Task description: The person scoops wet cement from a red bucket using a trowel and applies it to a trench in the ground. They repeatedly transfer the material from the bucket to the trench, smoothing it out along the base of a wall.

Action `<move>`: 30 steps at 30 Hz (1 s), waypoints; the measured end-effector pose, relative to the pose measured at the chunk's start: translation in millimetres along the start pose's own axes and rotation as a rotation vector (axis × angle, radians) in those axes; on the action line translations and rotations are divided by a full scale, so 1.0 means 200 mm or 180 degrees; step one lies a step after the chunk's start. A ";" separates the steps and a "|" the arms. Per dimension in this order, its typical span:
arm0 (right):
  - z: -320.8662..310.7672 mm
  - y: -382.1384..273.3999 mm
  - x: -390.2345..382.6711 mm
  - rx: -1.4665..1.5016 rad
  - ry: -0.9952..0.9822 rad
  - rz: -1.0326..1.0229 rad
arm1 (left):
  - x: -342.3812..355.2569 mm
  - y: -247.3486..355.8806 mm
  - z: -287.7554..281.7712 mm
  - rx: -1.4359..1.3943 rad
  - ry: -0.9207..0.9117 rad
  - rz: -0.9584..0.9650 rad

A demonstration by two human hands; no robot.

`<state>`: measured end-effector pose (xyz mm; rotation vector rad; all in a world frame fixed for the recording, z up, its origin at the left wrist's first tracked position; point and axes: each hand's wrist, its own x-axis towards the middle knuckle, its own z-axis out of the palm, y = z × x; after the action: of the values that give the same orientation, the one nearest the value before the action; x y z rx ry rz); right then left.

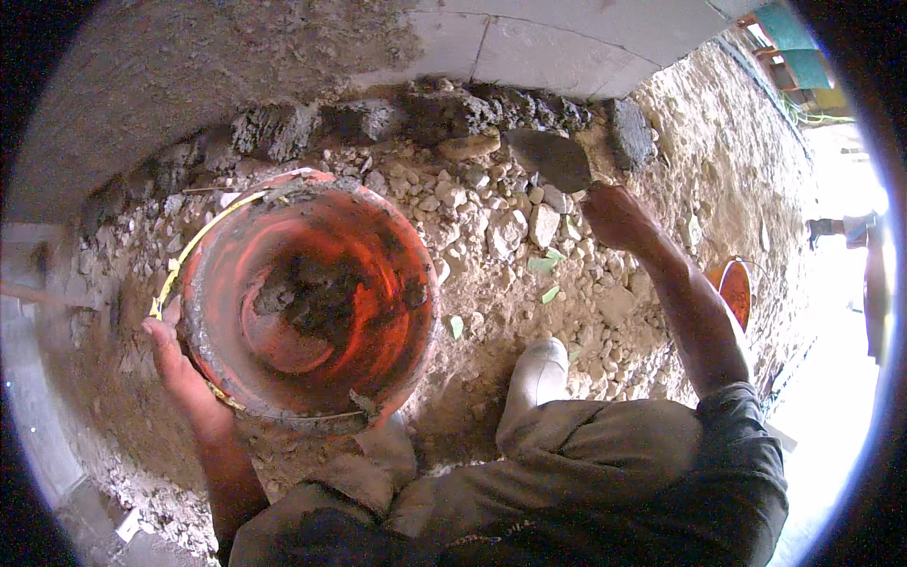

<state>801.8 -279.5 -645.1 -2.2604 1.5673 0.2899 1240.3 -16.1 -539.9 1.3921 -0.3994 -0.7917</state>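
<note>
My left hand (189,378) is closed on the left side of an orange bucket (389,326), by its yellow-wrapped handle (201,244). The bucket is tipped so its mouth shows, and grey mortar is smeared round its rim and walls. At the bottom lies some dark wet mortar (316,293). In my right hand (619,217) is a trowel, its grip hidden by my fingers. The dark trowel blade (550,159) points left, close to the foot of the wall, above the stones.
A grey block wall (557,52) runs along the far side, with rough dark mortar (425,113) at its base. Loose stones (505,231) cover the ground before it. Another orange bucket (735,295) stands beyond my right forearm. Part of another person (858,231) shows at the right edge.
</note>
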 end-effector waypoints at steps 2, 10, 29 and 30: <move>0.01 0.02 0.01 -0.0115 0.0057 -0.0054 | 0.06 -0.09 -0.15 0.0124 0.0090 0.0137; 0.03 -0.19 0.02 0.0226 -0.0274 -0.0131 | 0.08 -0.10 -0.26 0.0446 0.0146 0.0185; -0.10 -0.10 0.00 -0.1359 0.0447 -0.0541 | 0.07 -0.07 -0.17 0.0169 -0.0026 0.0145; 0.00 -0.08 0.03 -0.1099 0.0433 -0.0554 | 0.10 -0.09 -0.19 0.0184 -0.0121 0.0171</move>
<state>818.7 -280.0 -645.4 -2.7146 1.4630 0.3911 1274.0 -2.4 -567.4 1.4158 -0.4907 -0.7688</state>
